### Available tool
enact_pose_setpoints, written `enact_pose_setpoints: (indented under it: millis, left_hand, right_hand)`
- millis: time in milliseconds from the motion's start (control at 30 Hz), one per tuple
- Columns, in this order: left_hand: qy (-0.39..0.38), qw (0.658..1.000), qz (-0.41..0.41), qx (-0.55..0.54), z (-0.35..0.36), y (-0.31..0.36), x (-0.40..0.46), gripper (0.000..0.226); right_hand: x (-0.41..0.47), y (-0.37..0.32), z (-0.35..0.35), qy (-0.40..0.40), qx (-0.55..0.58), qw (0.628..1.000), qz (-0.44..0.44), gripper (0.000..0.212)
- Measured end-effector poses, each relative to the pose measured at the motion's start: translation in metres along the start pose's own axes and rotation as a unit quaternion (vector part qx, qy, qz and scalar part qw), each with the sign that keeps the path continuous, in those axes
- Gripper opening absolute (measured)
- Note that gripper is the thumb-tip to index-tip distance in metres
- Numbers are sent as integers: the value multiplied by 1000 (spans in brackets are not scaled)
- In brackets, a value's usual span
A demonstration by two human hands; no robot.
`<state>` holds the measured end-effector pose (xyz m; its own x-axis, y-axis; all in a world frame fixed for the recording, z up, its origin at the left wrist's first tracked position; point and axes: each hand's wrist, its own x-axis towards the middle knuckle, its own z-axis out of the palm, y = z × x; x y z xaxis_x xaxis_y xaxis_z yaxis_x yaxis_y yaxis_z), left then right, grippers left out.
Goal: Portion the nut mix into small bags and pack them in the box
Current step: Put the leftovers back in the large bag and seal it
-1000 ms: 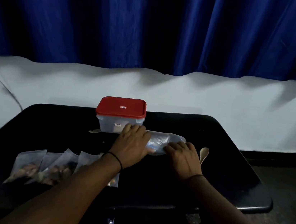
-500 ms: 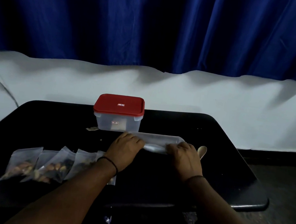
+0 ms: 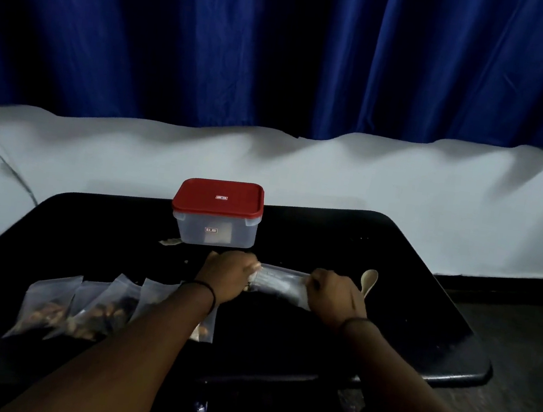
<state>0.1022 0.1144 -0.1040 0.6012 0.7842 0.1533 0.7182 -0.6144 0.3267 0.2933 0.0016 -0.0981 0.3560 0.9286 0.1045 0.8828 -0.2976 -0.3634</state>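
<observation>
A clear plastic bag point(image 3: 279, 283) lies stretched across the middle of the black table point(image 3: 407, 293). My left hand point(image 3: 228, 276) grips its left end and my right hand point(image 3: 334, 295) grips its right end. Just behind the hands stands a clear box with a red lid point(image 3: 217, 212), the lid on. Several small filled bags of nut mix point(image 3: 77, 308) lie in a row at the front left, partly hidden by my left forearm.
A pale wooden spoon point(image 3: 369, 280) lies just right of my right hand. A small scrap point(image 3: 170, 242) sits left of the box. White cloth point(image 3: 403, 188) and a blue curtain point(image 3: 283, 52) rise behind the table. The table's right edge drops to a dark floor.
Both hands have drawn back toward me with the bag. The bag has gone from a loose lump to a narrow strip pulled between my hands.
</observation>
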Motion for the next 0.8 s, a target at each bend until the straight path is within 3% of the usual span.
enact_pose_setpoints:
  millis: [133, 300, 367, 467, 567, 700, 800]
  left_hand:
    - [11, 1000, -20, -18, 7, 4, 10, 6]
    - [88, 987, -28, 129, 15, 13, 21, 13]
    - [86, 987, -31, 133, 18, 16, 22, 15]
    - [73, 987, -14, 143, 19, 16, 25, 15]
    - [133, 979, 20, 154, 22, 18, 29, 2]
    - [199, 973, 8, 120, 36, 32, 41, 16]
    - [189, 976, 69, 87, 48, 46, 45, 32]
  right_hand:
    - [4, 0, 3, 33, 13, 999, -1, 23]
    - [10, 1, 10, 89, -119, 985, -86, 34]
    - [9, 0, 12, 63, -155, 976, -140, 46]
    - [2, 4, 16, 6, -118, 978, -170, 53]
    - [-7, 4, 15, 13, -133, 972, -195, 51]
    - [-12, 4, 16, 51, -170, 976, -127, 43]
    - [-14, 9, 14, 70, -181, 980, -50, 40]
